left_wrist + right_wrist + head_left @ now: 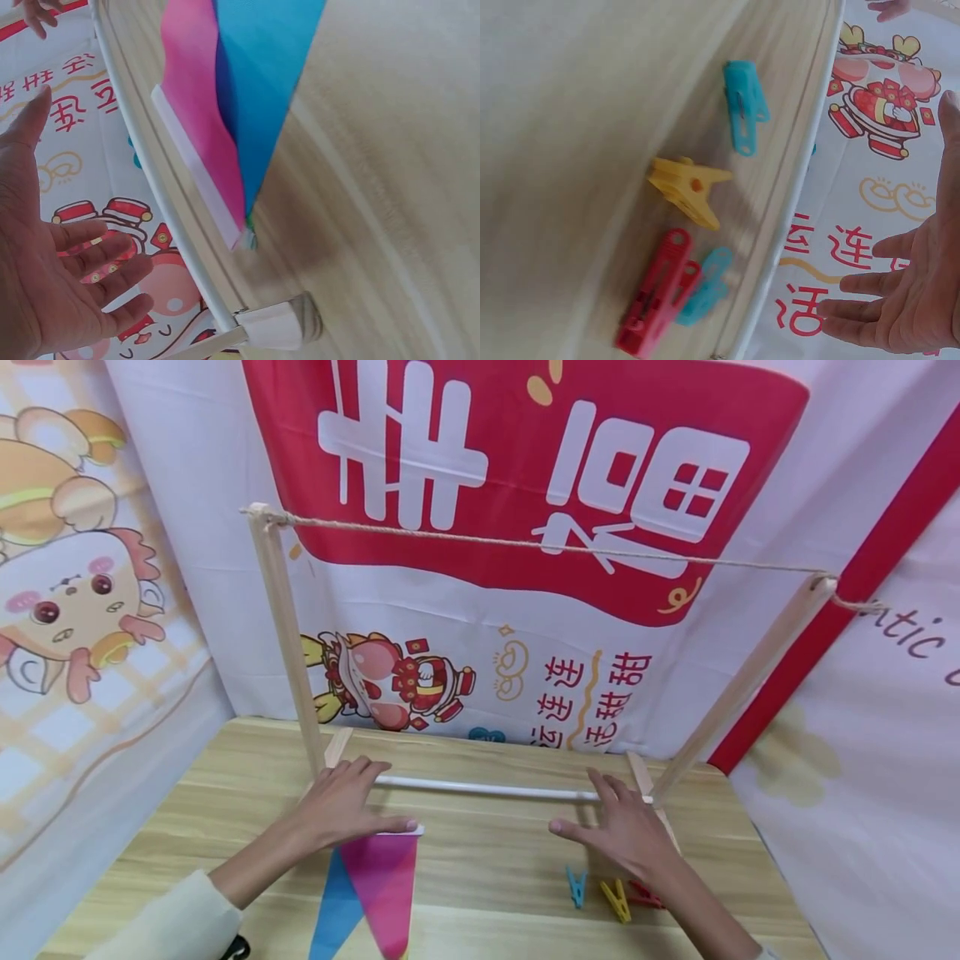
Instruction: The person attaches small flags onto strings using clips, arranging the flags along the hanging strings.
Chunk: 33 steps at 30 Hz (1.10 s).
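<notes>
My left hand (337,806) has its fingers spread at the left end of a thin white rod (487,789) between two wooden posts. Near its thumb lies a bunting strip with a pink pennant (386,877) and a blue pennant (333,906), edged in white. At the rod's other end, my right hand (626,831) also spreads its fingers and grips nothing. In the right wrist view, a blue clothespin (742,105), a yellow clothespin (686,187), a red clothespin (656,296) and a second blue clothespin (705,289) lie on the table.
A left wooden post (285,635) and a right wooden post (750,677) stand at the back of the wooden table (487,868). Twine (487,539) stretches between their tops. Behind hangs a printed red-and-white cloth (517,585).
</notes>
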Tool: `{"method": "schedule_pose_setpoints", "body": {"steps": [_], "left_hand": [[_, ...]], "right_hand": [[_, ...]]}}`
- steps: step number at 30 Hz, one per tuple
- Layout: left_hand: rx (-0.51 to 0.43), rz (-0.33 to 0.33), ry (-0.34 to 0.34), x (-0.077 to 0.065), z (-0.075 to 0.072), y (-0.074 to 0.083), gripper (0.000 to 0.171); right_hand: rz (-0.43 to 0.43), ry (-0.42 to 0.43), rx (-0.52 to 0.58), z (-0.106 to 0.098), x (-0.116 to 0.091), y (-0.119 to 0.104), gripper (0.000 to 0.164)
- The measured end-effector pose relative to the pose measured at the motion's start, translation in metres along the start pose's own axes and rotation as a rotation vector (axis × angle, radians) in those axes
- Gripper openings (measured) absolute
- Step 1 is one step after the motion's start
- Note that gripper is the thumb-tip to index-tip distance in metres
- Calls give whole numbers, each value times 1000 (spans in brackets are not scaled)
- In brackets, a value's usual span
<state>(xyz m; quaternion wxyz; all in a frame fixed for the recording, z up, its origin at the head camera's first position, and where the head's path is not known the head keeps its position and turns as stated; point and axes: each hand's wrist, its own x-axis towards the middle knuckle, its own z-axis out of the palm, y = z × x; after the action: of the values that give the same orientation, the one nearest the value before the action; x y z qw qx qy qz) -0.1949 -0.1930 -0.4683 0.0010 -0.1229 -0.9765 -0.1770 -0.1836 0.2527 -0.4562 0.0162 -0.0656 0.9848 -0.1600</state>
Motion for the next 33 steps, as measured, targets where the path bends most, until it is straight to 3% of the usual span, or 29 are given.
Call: {"method": "schedule_pose_setpoints", "body": {"steps": [5,9,18,21,28,33], "left_hand": [[-1,6,-7,-2,8,-4,102],[8,51,5,-5,14,-10,82],[11,101,4,-12,21,-21,41],[17,112,-2,-14,23,-23,33],[8,125,-24,-16,30,-25,24],[12,131,-28,-15,32,-24,22]], "right_hand": [[45,-42,34,8,-8,-1,122],[55,-73,45,14,-12,1,118],[61,-112,1,31,-15,4,108],[58,-123,-1,38,-16,5,103],[39,-138,-12,47,-19,7,74],[10,-129,-25,47,-20,8,68]]}}
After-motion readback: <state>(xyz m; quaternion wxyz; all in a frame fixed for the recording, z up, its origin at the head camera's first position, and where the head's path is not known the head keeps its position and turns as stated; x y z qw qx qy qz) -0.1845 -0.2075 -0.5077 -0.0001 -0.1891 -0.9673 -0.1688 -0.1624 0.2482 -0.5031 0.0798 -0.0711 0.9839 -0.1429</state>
